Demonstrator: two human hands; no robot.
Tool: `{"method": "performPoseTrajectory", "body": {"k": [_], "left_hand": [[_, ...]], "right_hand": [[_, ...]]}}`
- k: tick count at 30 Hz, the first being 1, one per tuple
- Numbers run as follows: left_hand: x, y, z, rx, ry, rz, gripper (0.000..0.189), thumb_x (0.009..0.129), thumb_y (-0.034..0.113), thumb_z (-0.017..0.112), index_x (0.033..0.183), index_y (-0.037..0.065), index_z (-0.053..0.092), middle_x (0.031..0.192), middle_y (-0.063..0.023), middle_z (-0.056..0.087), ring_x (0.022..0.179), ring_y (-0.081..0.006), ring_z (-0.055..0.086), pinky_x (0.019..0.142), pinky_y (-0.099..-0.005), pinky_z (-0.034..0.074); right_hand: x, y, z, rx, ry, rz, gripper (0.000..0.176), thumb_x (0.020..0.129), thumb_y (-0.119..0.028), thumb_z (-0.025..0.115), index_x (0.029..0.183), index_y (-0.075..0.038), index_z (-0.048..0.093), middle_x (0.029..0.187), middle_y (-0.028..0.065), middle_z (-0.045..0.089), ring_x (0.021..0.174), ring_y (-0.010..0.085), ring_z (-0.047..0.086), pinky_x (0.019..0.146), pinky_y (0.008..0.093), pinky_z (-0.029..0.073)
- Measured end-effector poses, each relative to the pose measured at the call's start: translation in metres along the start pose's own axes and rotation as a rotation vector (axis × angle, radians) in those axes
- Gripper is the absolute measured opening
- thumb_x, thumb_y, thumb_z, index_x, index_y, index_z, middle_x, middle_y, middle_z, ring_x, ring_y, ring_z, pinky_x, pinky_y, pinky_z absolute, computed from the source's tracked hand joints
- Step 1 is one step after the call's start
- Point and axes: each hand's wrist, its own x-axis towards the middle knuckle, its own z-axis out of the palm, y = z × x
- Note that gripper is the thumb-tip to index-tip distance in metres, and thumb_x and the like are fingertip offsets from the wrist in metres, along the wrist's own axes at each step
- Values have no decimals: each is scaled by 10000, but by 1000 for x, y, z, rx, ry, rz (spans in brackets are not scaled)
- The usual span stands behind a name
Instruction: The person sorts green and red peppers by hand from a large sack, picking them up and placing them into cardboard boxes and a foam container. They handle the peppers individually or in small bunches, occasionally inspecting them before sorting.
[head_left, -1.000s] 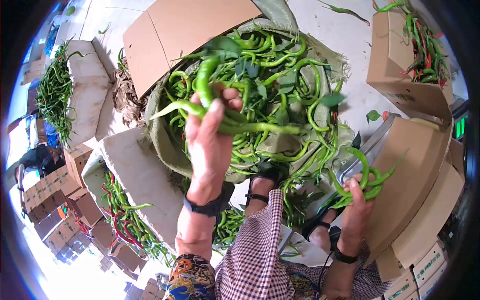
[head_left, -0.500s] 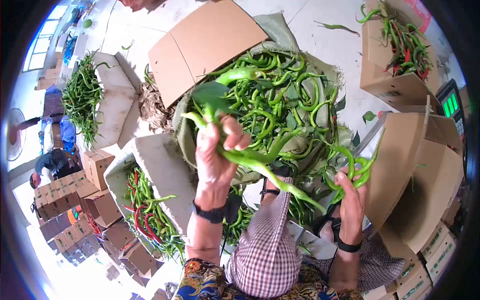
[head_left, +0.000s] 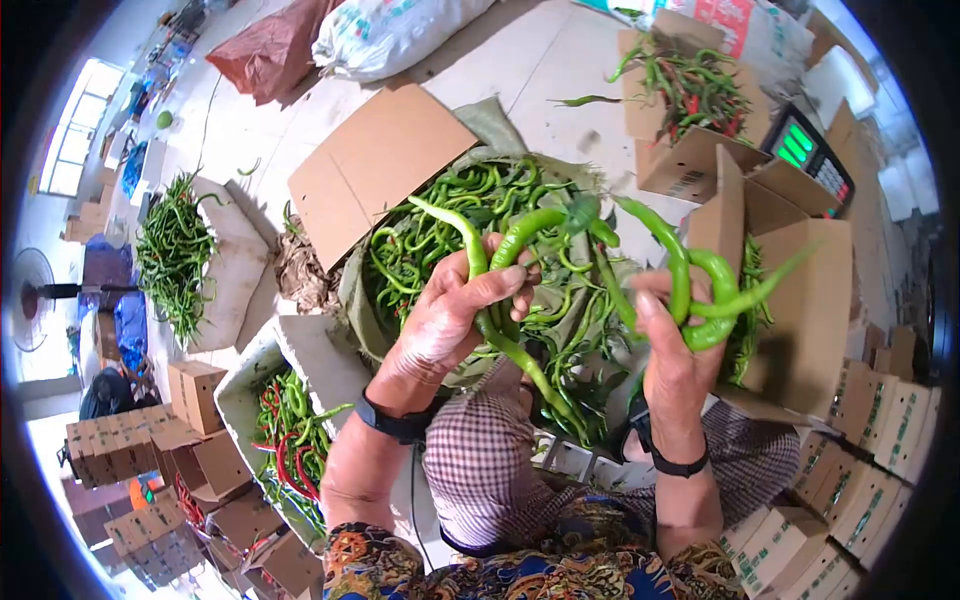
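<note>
My left hand (head_left: pixel 455 315) grips a bunch of long green peppers (head_left: pixel 500 270) that stick up and hang down past my knee. My right hand (head_left: pixel 672 352) holds several curved green peppers (head_left: pixel 700 285) raised in front of an open cardboard box (head_left: pixel 800 310). Both hands hover above a green sack (head_left: pixel 360 300) heaped with green peppers (head_left: pixel 440 220). The two hands are close together, a small gap between the bunches.
A cardboard sheet (head_left: pixel 375 165) lies behind the sack. A box of mixed red and green peppers (head_left: pixel 690 95) and a scale with a green display (head_left: pixel 805 150) stand at the right. A foam box (head_left: pixel 290 430) with red and green peppers sits at left. Stacked small cartons (head_left: pixel 130 440) lie lower left.
Both hands have risen and drawn closer together. The right hand lifted its peppers up in front of the open box. The view tilted upward.
</note>
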Motion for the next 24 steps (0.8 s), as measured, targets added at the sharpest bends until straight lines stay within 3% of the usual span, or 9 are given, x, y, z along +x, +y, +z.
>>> {"method": "performPoseTrajectory", "body": {"k": [4,6,8,14,16,19,22,24], "left_hand": [[-15,33,52,305,-67,-81,263,864,176,675,1036,1,581,870,-40,589,724,-108,549,655,-240,450],[-23,42,76,440,-99,-110,252,867,183,676,1017,-2,591,849,-25,587,721,-97,549,654,-232,447],[-32,47,93,462,-162,-133,241,878,195,674,995,-3,601,828,-14,591,712,-90,547,654,-224,443],[-55,34,114,494,-190,-159,263,888,196,667,1034,-10,594,844,-23,597,711,-91,546,662,-224,443],[-61,24,118,421,-185,-190,283,887,201,669,1054,-14,588,842,-24,598,705,-93,543,665,-224,441],[-68,8,119,427,-197,-201,246,896,176,651,1045,-6,580,819,-19,577,694,-95,531,642,-222,443],[-76,-16,116,260,-150,-264,194,913,136,623,1044,2,569,805,-14,561,659,-78,529,609,-214,471],[-84,-34,114,268,-108,-255,206,915,149,625,1049,4,569,808,-4,563,640,-75,530,602,-208,461]], "right_hand": [[7,-27,4,269,-44,58,244,837,-107,698,1048,6,655,890,9,638,783,74,567,676,219,458],[-3,-34,0,236,-51,136,298,810,-142,738,1053,10,656,902,8,658,773,77,586,675,228,469],[-12,-43,-8,221,-170,134,252,810,-129,730,1014,2,662,859,4,651,727,84,583,653,234,467],[-41,-47,-50,316,-222,80,154,827,-76,673,960,2,659,779,17,641,661,89,573,602,248,455],[-48,-54,-58,284,-209,60,115,832,-53,651,933,2,653,742,8,627,622,78,557,574,237,444],[-59,-62,-70,-14,-223,1,63,843,-49,632,876,4,634,678,-17,593,582,49,519,515,230,407],[-68,-50,-79,-248,-204,10,82,850,-76,635,833,5,629,625,-17,574,557,43,488,489,252,389],[-77,-36,-76,-238,-153,-3,124,857,-105,636,796,0,618,596,-10,560,546,43,465,474,271,377]]}}
